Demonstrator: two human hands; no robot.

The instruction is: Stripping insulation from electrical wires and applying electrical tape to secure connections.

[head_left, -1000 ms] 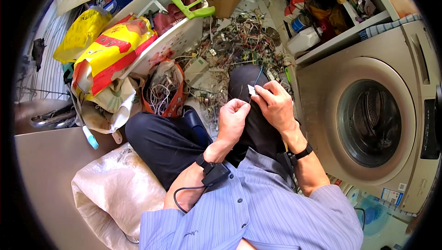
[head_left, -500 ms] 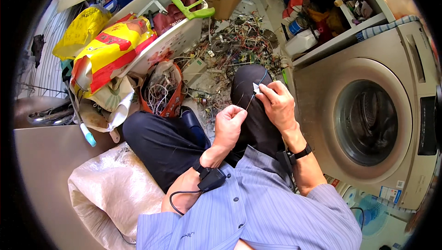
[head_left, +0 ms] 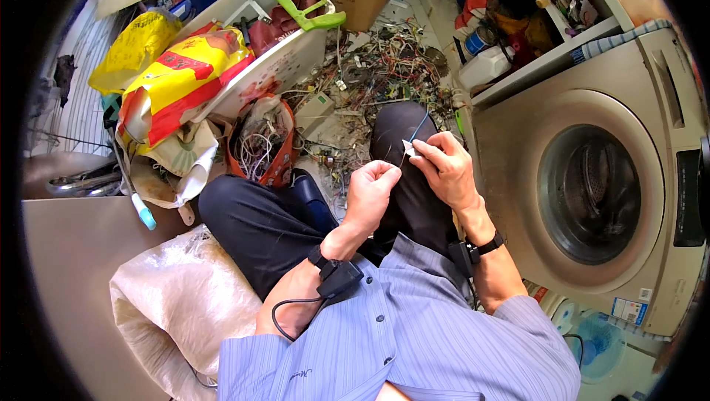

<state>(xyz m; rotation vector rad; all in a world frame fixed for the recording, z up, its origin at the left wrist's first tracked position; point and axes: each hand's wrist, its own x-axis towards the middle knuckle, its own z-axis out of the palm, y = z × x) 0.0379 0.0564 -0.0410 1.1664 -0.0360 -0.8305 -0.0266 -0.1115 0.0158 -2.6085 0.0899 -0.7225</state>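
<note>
Above my right knee, my right hand (head_left: 448, 173) pinches a small flat pale piece (head_left: 409, 148) between thumb and fingers; whether it is a blade or plastic, I cannot tell. A thin blue wire (head_left: 420, 126) runs up from that pinch and curves over the dark trouser leg. My left hand (head_left: 372, 188) is closed beside it, thumb and forefinger pressed on the thin end of the wire, which spans the short gap between the hands. The exact end of the wire is hidden in my left fingers.
A heap of tangled wires and scraps (head_left: 392, 61) covers the floor ahead. Left of it stand a red-orange bag of cables (head_left: 285, 161) and a white bin (head_left: 296, 57) with a green-handled saw (head_left: 310, 18). A washing machine (head_left: 510, 179) is close on my right.
My left hand has shifted slightly up and right, nearer my right hand. The stretch of wire between them looks shorter. My right hand stays almost in place.
</note>
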